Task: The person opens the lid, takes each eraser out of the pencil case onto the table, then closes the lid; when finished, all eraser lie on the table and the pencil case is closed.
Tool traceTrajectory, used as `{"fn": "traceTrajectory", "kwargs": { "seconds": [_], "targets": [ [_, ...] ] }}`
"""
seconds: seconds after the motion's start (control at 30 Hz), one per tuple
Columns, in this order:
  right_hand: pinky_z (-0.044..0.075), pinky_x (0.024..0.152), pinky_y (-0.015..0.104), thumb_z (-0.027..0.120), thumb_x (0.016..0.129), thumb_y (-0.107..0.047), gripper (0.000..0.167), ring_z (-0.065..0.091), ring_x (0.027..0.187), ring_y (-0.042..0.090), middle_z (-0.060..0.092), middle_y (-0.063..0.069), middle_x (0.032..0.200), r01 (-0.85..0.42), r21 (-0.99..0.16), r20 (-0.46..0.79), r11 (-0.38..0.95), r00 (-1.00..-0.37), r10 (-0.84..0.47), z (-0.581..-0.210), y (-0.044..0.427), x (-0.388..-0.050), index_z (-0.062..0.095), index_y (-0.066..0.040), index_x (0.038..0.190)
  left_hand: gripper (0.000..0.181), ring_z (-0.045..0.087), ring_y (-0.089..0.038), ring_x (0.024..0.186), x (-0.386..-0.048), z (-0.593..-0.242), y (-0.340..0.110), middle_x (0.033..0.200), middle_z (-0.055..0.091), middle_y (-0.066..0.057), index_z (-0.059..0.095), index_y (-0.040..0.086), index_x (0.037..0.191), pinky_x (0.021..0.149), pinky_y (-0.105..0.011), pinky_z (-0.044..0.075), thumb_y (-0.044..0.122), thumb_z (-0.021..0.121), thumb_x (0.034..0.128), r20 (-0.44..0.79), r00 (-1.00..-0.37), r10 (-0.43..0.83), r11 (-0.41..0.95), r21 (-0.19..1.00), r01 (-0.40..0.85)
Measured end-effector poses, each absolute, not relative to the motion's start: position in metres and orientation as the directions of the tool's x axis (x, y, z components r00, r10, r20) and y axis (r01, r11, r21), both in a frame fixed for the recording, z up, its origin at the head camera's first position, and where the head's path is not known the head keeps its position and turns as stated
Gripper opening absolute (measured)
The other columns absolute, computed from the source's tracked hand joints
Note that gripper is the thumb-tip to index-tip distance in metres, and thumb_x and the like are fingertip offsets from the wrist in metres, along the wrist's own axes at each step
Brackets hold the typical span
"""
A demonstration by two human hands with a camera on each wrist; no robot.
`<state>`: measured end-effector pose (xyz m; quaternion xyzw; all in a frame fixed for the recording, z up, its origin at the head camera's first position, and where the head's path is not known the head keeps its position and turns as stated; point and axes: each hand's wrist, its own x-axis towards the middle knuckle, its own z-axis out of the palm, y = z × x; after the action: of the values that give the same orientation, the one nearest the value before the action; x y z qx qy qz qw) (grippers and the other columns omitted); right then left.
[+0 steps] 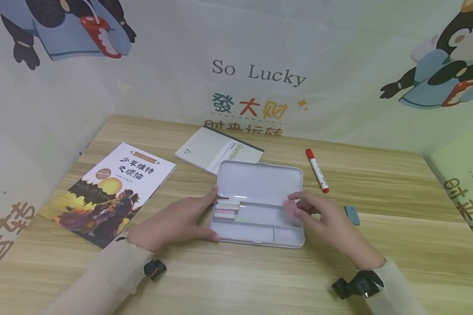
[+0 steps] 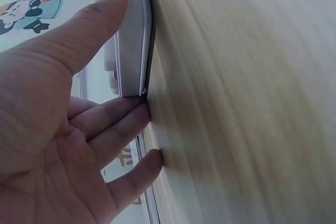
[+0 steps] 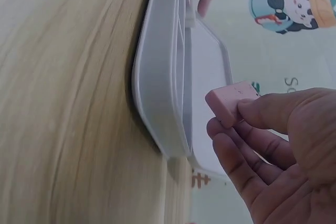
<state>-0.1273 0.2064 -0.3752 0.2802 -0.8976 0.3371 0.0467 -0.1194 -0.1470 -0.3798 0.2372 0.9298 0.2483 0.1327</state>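
An open white pencil case (image 1: 260, 180) lies on the table with its lid tipped back. My left hand (image 1: 173, 221) holds its left end, the thumb at the front corner and the fingers by the hinge side. Between thumb and fingertips, my right hand (image 1: 333, 221) pinches a pink eraser (image 3: 226, 102) over the right part of the case. In the right wrist view the eraser is clear of the case wall (image 3: 157, 77). Several small white and pink blocks (image 1: 225, 210) lie at the left of the case's back compartment.
A blue eraser (image 1: 352, 215) lies right of my right hand, and a red-capped marker (image 1: 317, 170) lies behind it. Behind the case is a notebook (image 1: 205, 148), partly covered by the lid. A book (image 1: 114, 192) lies at the left. A printed cloth (image 1: 339, 57) hangs behind the table.
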Motion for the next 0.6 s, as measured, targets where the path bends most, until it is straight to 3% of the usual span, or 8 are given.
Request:
{"fn": "traceTrajectory", "kwargs": {
  "seconds": [0.2,0.6],
  "targets": [
    [0.062,0.078,0.018,0.072,0.093,0.006,0.034,0.072,0.088,0.000,0.082,0.005,0.098,-0.547,-0.550,0.353,0.631,-0.837,-0.418,-0.373,0.233,-0.117,0.071,-0.005,0.126,0.113,0.054,-0.040,0.144,-0.120,-0.380,-0.147,0.160,0.049,-0.022,0.021,0.002,0.166,0.122,-0.054,0.044,0.047,0.086,0.0837,-0.134,-0.854,0.503,0.770,0.518,0.372],
    [0.048,0.077,-0.003,0.072,0.088,0.015,0.038,0.060,0.086,-0.019,0.080,0.015,0.090,-0.442,-0.508,0.384,0.739,-0.884,-0.265,-0.378,0.302,-0.108,0.071,-0.001,0.122,0.113,0.056,-0.041,0.142,-0.119,-0.378,-0.146,0.157,0.052,-0.024,0.023,0.002,0.166,0.121,-0.055,0.045,0.046,0.086,0.0830,-0.143,-0.858,0.493,0.779,0.513,0.362]
  ]
}}
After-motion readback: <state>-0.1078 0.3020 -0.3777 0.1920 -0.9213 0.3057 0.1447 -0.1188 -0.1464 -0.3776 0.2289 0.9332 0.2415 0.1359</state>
